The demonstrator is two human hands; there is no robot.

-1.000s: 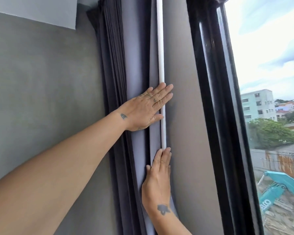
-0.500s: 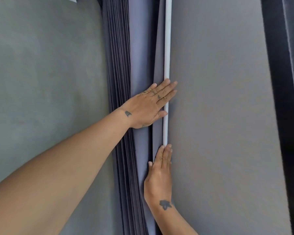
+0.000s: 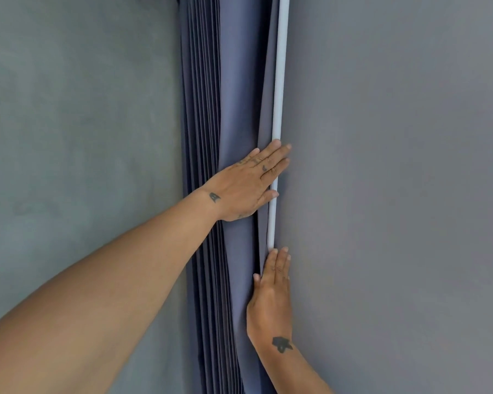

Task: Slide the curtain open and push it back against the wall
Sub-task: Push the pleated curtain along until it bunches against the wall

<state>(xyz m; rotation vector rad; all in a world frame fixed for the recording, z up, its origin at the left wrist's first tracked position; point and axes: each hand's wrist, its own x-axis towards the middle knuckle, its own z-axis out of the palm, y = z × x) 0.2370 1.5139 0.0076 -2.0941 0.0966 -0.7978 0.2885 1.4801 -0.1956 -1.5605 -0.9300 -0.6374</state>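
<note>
Left hand and right hand pressed flat, fingers together, on the bunched curtain. Soft, light pleats looked springy; the stiff white rod seemed the firmer hold

**Inspector:** Supporting surface?

**Assistant:** Two grey wall faces. The left wall is matt and slightly mottled. The right wall is smoother and paler.

**Inspector:** What lies against them?

**Assistant:** The curtain, blue-grey, is gathered in tight upright pleats between the two faces, its left edge against the left wall. A white pole runs upright along the curtain's right edge, just beside the right wall. Whether it touches that wall cannot be confirmed.
</note>
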